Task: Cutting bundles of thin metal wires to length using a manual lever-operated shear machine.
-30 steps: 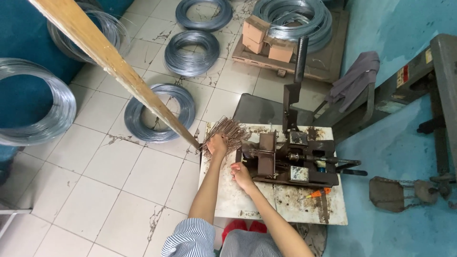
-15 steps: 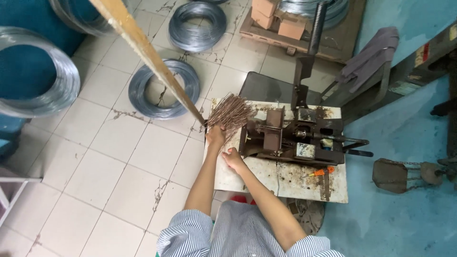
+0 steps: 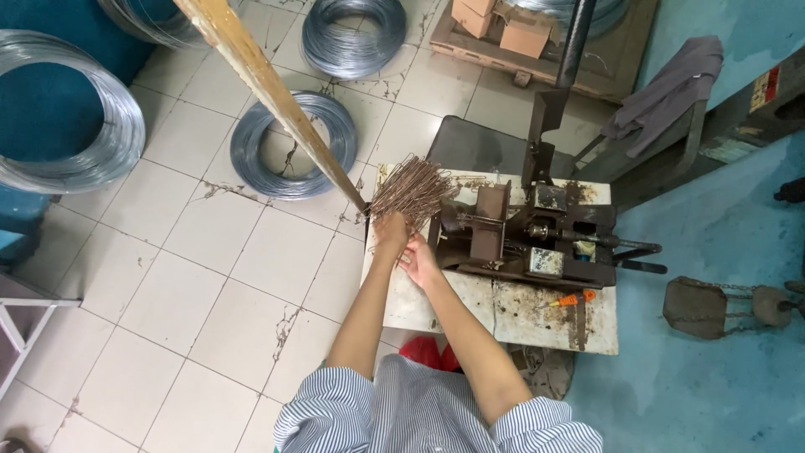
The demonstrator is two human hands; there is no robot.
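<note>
My left hand (image 3: 388,232) grips the base of a fanned bundle of short rusty wire pieces (image 3: 414,190) at the left end of a small stained white work table (image 3: 436,309). Just to its right, my right hand (image 3: 418,261) touches the bundle's lower end, fingers curled around the wires. A dark metal wire-bending machine (image 3: 527,238) is bolted to the table right beside both hands. A long wooden pole (image 3: 272,92) slants from the upper left down to the table corner by my left hand.
Several coils of grey steel wire (image 3: 293,144) lie on the tiled floor to the left and behind. An orange-handled screwdriver (image 3: 572,299) rests on the table's right part. A pallet with cardboard boxes (image 3: 520,33) stands behind, and a metal weight on a chain (image 3: 700,306) lies at right.
The view has shifted lower, so my striped sleeves show. Both hands stay on the wire bundle at the table's left end, with the right hand now closer to it.
</note>
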